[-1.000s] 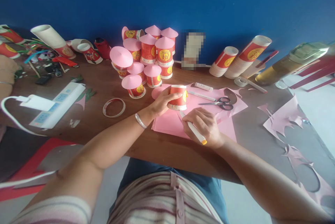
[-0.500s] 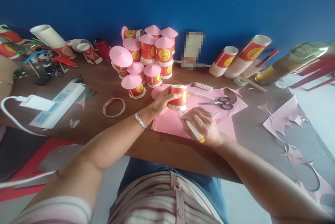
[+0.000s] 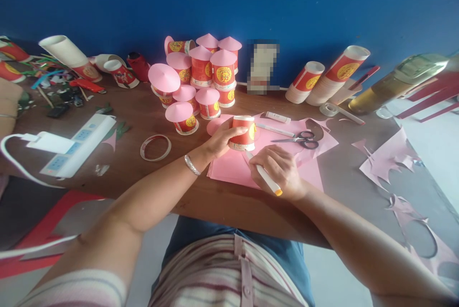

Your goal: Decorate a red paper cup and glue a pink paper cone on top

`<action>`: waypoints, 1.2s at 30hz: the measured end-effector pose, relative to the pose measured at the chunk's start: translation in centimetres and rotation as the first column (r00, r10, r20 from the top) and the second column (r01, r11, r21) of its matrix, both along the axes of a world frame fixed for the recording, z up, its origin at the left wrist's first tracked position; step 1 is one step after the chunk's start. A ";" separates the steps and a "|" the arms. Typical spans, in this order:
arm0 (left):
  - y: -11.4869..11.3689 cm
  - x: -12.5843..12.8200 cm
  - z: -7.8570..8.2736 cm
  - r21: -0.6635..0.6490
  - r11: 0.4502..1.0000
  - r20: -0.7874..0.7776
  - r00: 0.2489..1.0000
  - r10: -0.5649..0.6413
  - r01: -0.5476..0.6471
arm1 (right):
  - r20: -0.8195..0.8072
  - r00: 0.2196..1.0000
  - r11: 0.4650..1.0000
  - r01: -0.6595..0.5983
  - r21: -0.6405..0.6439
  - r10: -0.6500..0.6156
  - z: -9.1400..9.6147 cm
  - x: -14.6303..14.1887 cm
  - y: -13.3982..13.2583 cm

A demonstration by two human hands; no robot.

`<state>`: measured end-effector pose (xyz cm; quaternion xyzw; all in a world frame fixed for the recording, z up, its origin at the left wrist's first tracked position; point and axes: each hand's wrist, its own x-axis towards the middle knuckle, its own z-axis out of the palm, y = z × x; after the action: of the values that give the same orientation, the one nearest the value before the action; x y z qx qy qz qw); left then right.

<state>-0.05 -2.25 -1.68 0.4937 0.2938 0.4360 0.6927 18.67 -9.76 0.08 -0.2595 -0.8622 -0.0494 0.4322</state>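
My left hand (image 3: 222, 139) is wrapped round a red paper cup (image 3: 243, 132) with a yellow emblem, held above pink paper sheets (image 3: 233, 168). My right hand (image 3: 278, 170) grips a white utility knife (image 3: 267, 180) with an orange end. Its thin pale tip points at the cup's lower white band; whether it touches cannot be made out. Right of the cup, a white pen (image 3: 275, 129) and black-handled scissors (image 3: 304, 139) lie on the pink paper. A pink paper disc (image 3: 215, 127) shows partly behind my left hand.
Several red cups with pink cone roofs (image 3: 179, 112) stand behind. A cut ring (image 3: 155, 148) and a power strip (image 3: 79, 144) lie left. Stacked paper cups (image 3: 304, 82), a tape roll (image 3: 329, 109), a bottle (image 3: 398, 82) and pink scraps (image 3: 383, 158) are at right.
The knife's orange end has shifted very slightly right with my right hand. My left hand keeps the cup in almost the same place.
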 end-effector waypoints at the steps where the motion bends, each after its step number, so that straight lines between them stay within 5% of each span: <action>1: 0.0 0.0 0.0 0.013 1.000 -0.009 1.000 -0.002 0.002 | 0.007 1.000 1.000 0.002 -0.008 -0.002 0.0 0.0 0.0; 36: 0.1 -0.1 -0.3 0.040 0.999 0.000 0.999 -0.037 0.037 | 0.003 1.000 0.999 0.000 0.041 0.000 -0.1 0.0 0.2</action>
<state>-0.19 -2.15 -2.00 0.5126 0.2757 0.4291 0.6907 18.68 -9.57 0.02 -0.2506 -0.8616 -0.0673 0.4362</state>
